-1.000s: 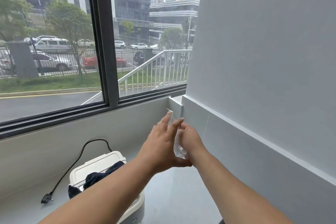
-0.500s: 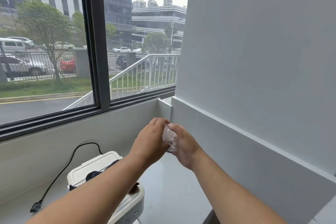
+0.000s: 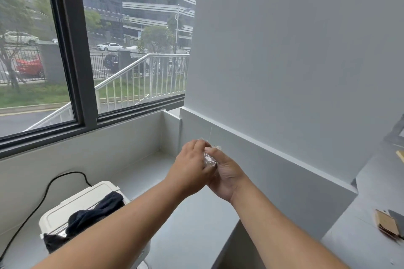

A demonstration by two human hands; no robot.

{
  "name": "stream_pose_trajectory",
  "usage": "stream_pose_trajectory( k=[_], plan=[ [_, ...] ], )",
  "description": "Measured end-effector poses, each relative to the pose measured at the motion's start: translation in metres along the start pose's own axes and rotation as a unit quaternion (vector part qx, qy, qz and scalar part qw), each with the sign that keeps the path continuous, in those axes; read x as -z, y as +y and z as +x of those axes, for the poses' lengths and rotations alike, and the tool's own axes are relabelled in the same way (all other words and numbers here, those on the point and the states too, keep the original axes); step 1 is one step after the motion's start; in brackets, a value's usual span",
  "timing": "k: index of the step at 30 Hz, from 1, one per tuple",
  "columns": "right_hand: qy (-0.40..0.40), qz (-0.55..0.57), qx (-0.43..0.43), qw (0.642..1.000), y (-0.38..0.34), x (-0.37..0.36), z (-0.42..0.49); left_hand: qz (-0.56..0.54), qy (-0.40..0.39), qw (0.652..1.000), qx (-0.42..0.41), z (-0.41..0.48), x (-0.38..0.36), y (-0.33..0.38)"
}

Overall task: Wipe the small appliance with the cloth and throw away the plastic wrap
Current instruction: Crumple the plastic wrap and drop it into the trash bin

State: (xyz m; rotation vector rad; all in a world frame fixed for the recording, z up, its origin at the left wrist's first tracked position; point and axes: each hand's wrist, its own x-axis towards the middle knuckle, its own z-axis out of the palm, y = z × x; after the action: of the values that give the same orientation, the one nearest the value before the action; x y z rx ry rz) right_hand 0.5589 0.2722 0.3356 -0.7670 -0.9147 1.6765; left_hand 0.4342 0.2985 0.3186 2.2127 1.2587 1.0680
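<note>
Clear plastic wrap (image 3: 209,158), crumpled into a small glossy wad, sits between both hands, held up in mid-air over the far end of the grey bench (image 3: 140,166). The right hand (image 3: 226,172) grips it from below with the fingers curled round and the thumb laid across the top. The left hand (image 3: 190,168) closes on it from the left, its bent fingertips pinching the upper edge. Near and to the left, a white small appliance (image 3: 72,205) stands on the bench with a dark cloth (image 3: 94,214) draped loosely over its lid. The left forearm hides its front. A black cord (image 3: 46,192) loops from behind the appliance along the low back wall. Beyond that, a dark-framed window (image 3: 72,50) shows a white railing (image 3: 140,76), a red car (image 3: 29,65) and a white car (image 3: 110,46). A plain grey wall (image 3: 284,50) rises on the right, and brown cardboard pieces (image 3: 385,223) lie on a grey surface at the near right edge.
</note>
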Motion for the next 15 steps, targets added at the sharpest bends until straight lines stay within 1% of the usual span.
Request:
stream_pose_trajectory(
  k=[2,5,8,10,12,15],
  plan=[
    [0.016,-0.009,0.008,1.000,-0.004,0.011,-0.003,0.005,-0.012,1.000,-0.013,0.004,-0.011,0.003],
    [0.043,-0.060,0.021,0.997,-0.014,0.029,-0.009,0.005,-0.037,0.999,-0.015,0.012,-0.028,0.012],
    [0.076,-0.118,0.031,0.990,-0.028,0.045,-0.014,0.012,-0.033,0.999,-0.023,0.018,-0.045,0.019],
    [0.100,-0.137,0.030,0.985,-0.036,0.060,-0.017,0.023,-0.027,0.999,-0.036,0.025,-0.058,0.026],
    [0.139,-0.163,0.026,0.976,-0.044,0.078,-0.019,0.029,-0.030,0.998,-0.049,0.033,-0.071,0.034],
    [0.216,-0.207,0.035,0.954,-0.057,0.108,-0.025,0.036,-0.043,0.995,-0.083,0.042,-0.095,0.050]
  ],
)
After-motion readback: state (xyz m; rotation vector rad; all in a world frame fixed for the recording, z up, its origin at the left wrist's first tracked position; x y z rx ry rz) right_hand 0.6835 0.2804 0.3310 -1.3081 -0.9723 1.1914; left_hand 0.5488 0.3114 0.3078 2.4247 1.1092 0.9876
